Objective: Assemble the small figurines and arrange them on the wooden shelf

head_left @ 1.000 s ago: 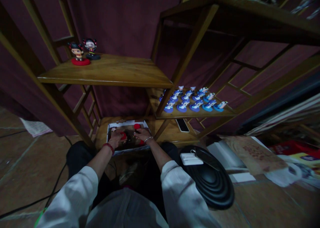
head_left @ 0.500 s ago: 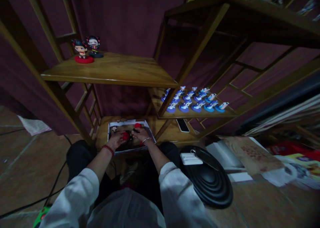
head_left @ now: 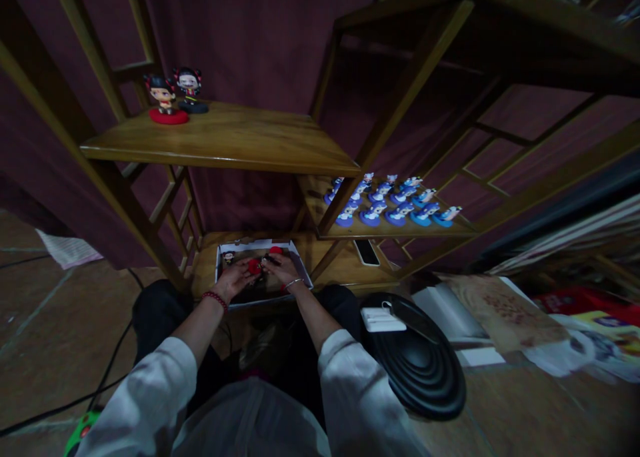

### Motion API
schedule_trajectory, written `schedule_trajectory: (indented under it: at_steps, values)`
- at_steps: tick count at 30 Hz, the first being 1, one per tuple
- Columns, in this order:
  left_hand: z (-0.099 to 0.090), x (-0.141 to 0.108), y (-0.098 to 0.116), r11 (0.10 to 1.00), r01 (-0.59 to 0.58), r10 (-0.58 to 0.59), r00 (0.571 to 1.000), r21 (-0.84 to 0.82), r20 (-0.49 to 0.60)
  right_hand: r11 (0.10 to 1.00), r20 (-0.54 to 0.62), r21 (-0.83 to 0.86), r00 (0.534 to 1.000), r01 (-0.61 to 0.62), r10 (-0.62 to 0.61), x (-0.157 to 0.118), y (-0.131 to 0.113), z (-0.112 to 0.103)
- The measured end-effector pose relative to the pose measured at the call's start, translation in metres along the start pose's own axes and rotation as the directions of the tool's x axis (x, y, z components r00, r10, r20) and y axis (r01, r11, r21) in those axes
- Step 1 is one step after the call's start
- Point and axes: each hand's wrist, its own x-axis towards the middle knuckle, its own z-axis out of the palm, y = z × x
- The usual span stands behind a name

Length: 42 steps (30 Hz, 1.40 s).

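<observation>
Over a white-edged box [head_left: 305, 273] on the low shelf, my left hand [head_left: 235, 278] is closed on a red round base [head_left: 255, 266]. My right hand [head_left: 281, 270] meets it from the right, fingers closed round a small dark-haired figure [head_left: 271, 260]. The two pieces are close together; whether they touch is too small to tell. Another small figure [head_left: 229, 258] lies at the box's left corner, and a second red base [head_left: 275, 250] lies at its back edge.
Two figures [head_left: 163, 97] on red and dark bases stand on the upper shelf [head_left: 225, 137]. Several purple and blue figures [head_left: 373, 211] stand in rows on the right shelf. A phone [head_left: 367, 252] lies below them. A black round stand [head_left: 420, 363] holds a white device [head_left: 383, 319].
My left hand has moved slightly right with the red base, which now shows turned towards the figure in my right hand. The view has shifted slightly.
</observation>
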Motion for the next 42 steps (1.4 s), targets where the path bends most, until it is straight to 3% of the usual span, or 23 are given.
schedule_trajectory:
  at_steps: [10,26,42]
  values:
    - [-0.0016,-0.0012,-0.002,0.999,-0.041,0.044,0.995,-0.035,0.094,0.986,0.033,0.165,0.999,-0.035,0.03,-0.0071,-0.0003,-0.0045]
    - [-0.0002,-0.0076,-0.0016,0.994,-0.098,0.106,0.982,-0.056,0.156,0.958,0.073,0.285,0.997,-0.028,0.008,-0.0083,0.0014,-0.0057]
    - [0.0,-0.0043,-0.0013,0.992,-0.095,0.109,0.98,-0.086,0.166,0.997,0.028,0.054,0.998,0.062,-0.064,-0.0054,-0.0009,-0.0037]
